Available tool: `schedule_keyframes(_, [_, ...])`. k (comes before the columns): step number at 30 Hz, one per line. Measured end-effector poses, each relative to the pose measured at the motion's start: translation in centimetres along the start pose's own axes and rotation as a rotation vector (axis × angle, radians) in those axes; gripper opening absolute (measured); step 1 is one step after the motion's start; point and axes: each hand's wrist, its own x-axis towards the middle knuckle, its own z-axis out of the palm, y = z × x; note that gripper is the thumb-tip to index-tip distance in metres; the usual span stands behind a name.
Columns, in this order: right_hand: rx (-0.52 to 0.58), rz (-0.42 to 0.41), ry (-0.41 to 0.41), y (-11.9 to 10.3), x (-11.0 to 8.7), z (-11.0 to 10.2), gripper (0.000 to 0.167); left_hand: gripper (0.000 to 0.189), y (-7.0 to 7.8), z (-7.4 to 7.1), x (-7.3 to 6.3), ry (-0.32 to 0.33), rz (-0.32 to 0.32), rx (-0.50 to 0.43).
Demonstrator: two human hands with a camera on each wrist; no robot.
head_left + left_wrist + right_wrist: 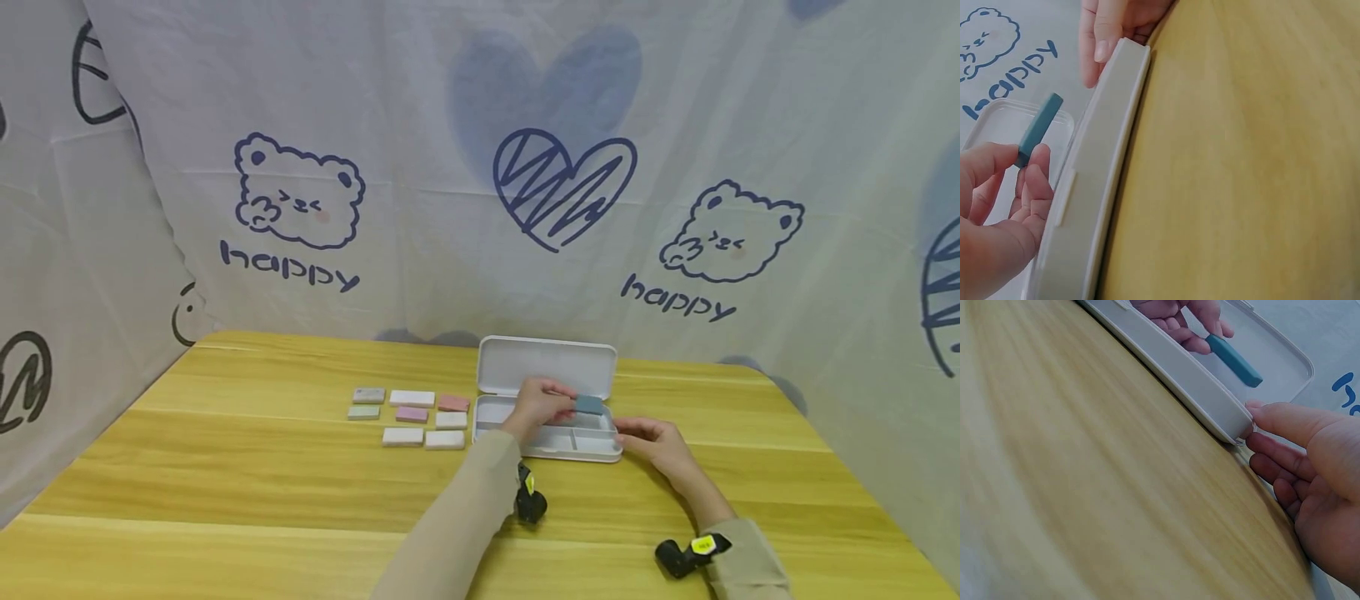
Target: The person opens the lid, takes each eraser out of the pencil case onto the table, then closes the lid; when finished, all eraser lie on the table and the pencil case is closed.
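A white hinged pencil case [577,457] lies on the table with its lid [546,364] raised at the back. Inside, low dividers split the tray into compartments. My left hand [534,408] is over the case and pinches one end of a teal rectangular block [588,405], possibly an eraser. In the left wrist view the teal block [1040,130] sticks out past the thumb and fingertips. At the case's right front corner, my right hand [660,446] grips the edge between thumb and fingers, seen close in the right wrist view.
Left of the case several small blocks lie in loose rows: white [412,398], pink [453,403], purple [412,414], pale green [363,412] and grey [368,395]. A printed cloth [435,167] hangs behind the wooden table [247,500].
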Motion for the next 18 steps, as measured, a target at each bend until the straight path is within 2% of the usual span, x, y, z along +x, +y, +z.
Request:
schedule_keyframes(7, [-0.002,-0.015,0.001,0.2,0.0,0.0,0.036,0.022,0.1,-0.4,-0.2,0.019,0.007,-0.068])
schedule_keyframes(12, [-0.017,-0.007,0.005,0.1,0.0,0.0,0.036,0.02,0.3,-1.0,-0.6,0.0,0.012,-0.087])
schedule_keyframes(18, [-0.02,0.002,0.001,0.0,0.0,0.0,0.037,0.019,0.5,-1.8,-1.1,-0.042,0.026,-0.059])
